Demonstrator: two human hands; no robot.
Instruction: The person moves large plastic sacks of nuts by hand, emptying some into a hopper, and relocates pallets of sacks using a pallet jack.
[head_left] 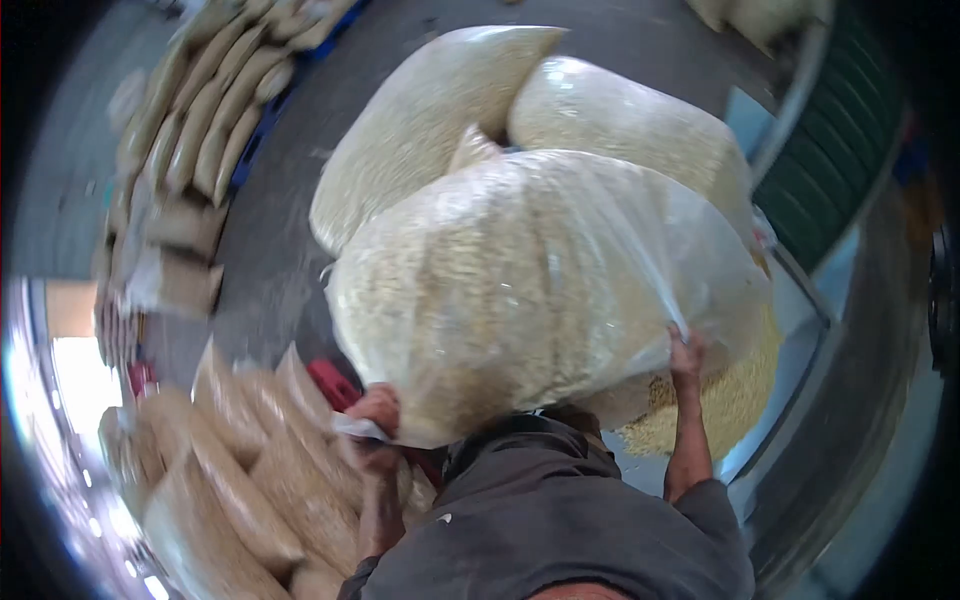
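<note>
Well, in the head view the person has a large, bulging clear sack [500,290] lying across the middle of the frame. The left hand [372,412], lower centre-left, is closed on a gathered corner of it; the right hand [686,352], right of centre, grips the loose plastic at its other end. Two more full sacks [430,120] lie against it above, and pale yellow material [720,410] is spread below the right end.

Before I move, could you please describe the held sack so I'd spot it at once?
By the green ribbed panel, three bulging translucent sacks cluster together. The held sack is nearest the dark shirt, the only one gripped by left hand and right hand.
</note>
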